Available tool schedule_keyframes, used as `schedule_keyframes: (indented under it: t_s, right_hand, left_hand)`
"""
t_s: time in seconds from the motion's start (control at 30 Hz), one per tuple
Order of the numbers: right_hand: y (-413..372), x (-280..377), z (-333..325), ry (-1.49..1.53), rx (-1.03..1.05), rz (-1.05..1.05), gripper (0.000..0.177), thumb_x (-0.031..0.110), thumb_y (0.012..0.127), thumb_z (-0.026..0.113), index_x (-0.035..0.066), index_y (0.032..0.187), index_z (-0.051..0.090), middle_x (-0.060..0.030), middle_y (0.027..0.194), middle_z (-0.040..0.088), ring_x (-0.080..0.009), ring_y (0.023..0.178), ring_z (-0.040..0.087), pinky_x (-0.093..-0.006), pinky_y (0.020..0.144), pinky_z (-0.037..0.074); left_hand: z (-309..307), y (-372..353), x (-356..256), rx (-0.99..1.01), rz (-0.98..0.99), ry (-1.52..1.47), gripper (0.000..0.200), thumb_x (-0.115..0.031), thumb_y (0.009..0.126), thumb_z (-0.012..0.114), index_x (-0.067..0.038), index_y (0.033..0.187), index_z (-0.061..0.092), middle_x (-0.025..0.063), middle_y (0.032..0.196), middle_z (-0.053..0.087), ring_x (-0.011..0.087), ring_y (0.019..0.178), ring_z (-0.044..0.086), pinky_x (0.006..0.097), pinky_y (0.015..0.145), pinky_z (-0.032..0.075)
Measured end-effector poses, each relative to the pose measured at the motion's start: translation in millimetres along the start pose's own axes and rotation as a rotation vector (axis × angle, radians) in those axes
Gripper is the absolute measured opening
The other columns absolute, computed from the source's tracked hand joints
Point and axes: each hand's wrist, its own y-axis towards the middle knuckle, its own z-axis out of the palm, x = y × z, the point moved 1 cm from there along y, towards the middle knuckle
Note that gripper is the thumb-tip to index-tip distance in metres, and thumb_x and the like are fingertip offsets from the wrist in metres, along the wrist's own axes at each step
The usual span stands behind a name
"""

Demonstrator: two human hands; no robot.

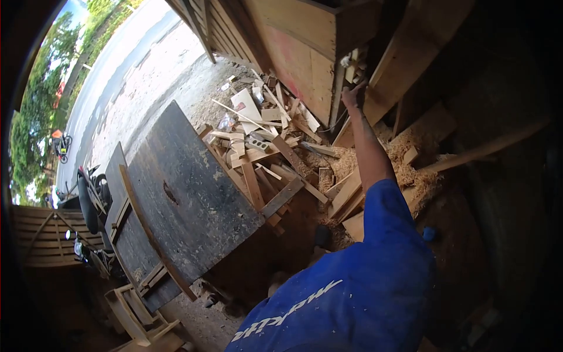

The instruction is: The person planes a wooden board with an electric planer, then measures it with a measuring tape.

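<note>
My right arm stretches forward and up from the blue sleeve. At its end, my right hand (352,97) is beside the corner post of a wooden cabinet-like structure (299,56), with its fingers apart. Just above the fingertips is a cluster of pale fittings (354,66) that look like electrical plugs or switches, small and partly in shadow. A thick wooden plank (404,56) leans close to the right of the hand. My left hand is out of view.
Scrap wood (258,126) and wood shavings (410,152) cover the ground ahead. A dark, worn tabletop (187,193) is at left, with a curved wooden strip (146,223) across it. Motorcycles (91,196) stand beyond it, near the road.
</note>
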Motion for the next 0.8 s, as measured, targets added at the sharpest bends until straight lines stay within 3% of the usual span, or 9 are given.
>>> schedule_keyframes:
  t_s: [0.13,0.2,0.3,0.47,0.6,0.63,0.67,0.7,0.8]
  right_hand:
    - [-25,59,-50,0.062,0.056,0.14,0.098,0.031,0.083,0.061,-0.005,0.158,0.008,-0.0354,0.152,0.036,-0.044,0.138,0.044,-0.0444,0.116,0.038]
    - [-5,43,-35,-0.053,-0.052,0.11,0.096,0.031,0.084,0.061,-0.006,0.157,0.011,-0.0312,0.128,0.061,-0.0379,0.107,0.068,-0.042,0.093,0.056]
    - [4,52,-38,0.19,0.061,0.268,0.082,0.026,0.089,0.062,-0.005,0.152,0.02,-0.015,0.081,0.072,-0.0206,0.055,0.069,-0.0298,0.053,0.057]
    - [10,51,-30,0.322,0.198,0.243,0.083,0.01,0.087,0.061,0.0,0.156,0.017,-0.017,0.1,0.071,-0.0202,0.068,0.072,-0.031,0.054,0.058]
    - [-62,40,-32,0.089,-0.299,-0.261,0.095,0.007,0.086,0.058,0.002,0.161,-0.001,-0.0258,0.145,0.046,-0.0223,0.083,0.072,-0.0317,0.058,0.058]
    - [-100,33,-44,0.325,-0.2,-0.354,0.09,0.007,0.086,0.058,0.001,0.16,0.008,-0.0287,0.154,0.035,-0.0297,0.103,0.068,-0.0356,0.077,0.059]
    - [-159,41,-77,0.084,-0.363,-0.546,0.081,0.006,0.087,0.057,0.001,0.159,0.02,-0.03,0.15,0.04,-0.0364,0.117,0.059,-0.0408,0.098,0.052]
    - [-205,24,-100,0.183,-0.201,-0.554,0.075,0.006,0.087,0.058,0.001,0.156,0.028,-0.0304,0.148,0.042,-0.0408,0.129,0.05,-0.0446,0.11,0.043]
    - [-368,-70,-153,-0.088,-0.124,-0.491,0.062,0.008,0.087,0.063,0.002,0.145,0.042,-0.0201,0.121,0.063,-0.0374,0.111,0.062,-0.0431,0.097,0.051]
  left_hand:
    - [3,-23,11,-0.088,-0.05,0.004,0.031,-0.025,0.097,0.063,-0.001,0.118,0.068,0.0133,0.11,0.073,0.0236,0.098,0.068,0.036,0.084,0.052]
    - [6,-34,15,-0.128,-0.066,0.008,0.031,-0.024,0.097,0.063,-0.001,0.118,0.068,0.0134,0.11,0.072,0.0237,0.099,0.068,0.0359,0.084,0.052]
    - [13,-51,19,-0.182,-0.083,0.02,0.031,-0.024,0.098,0.063,-0.001,0.118,0.068,0.0135,0.111,0.072,0.0238,0.099,0.068,0.0359,0.084,0.052]
    - [28,-94,24,-0.197,-0.072,0.056,0.031,-0.024,0.098,0.063,-0.002,0.119,0.068,0.0138,0.112,0.072,0.0239,0.1,0.068,0.0359,0.084,0.053]
    - [33,-142,36,-0.189,-0.035,0.084,0.031,-0.024,0.098,0.062,-0.002,0.119,0.067,0.014,0.112,0.072,0.024,0.101,0.068,0.0359,0.085,0.053]
    - [32,-151,41,-0.185,-0.015,0.092,0.031,-0.024,0.098,0.062,-0.002,0.119,0.067,0.014,0.112,0.072,0.0241,0.101,0.068,0.0359,0.085,0.053]
    - [31,-157,47,-0.181,0.014,0.101,0.031,-0.024,0.098,0.062,-0.002,0.119,0.067,0.0141,0.113,0.072,0.0241,0.101,0.068,0.0359,0.085,0.053]
    - [29,-161,54,-0.17,0.048,0.112,0.031,-0.024,0.098,0.062,-0.002,0.12,0.067,0.0141,0.113,0.072,0.0241,0.102,0.068,0.0359,0.085,0.053]
    - [22,-159,76,-0.051,0.219,0.166,0.031,-0.024,0.098,0.062,-0.002,0.12,0.067,0.0143,0.113,0.072,0.0242,0.102,0.068,0.0358,0.085,0.053]
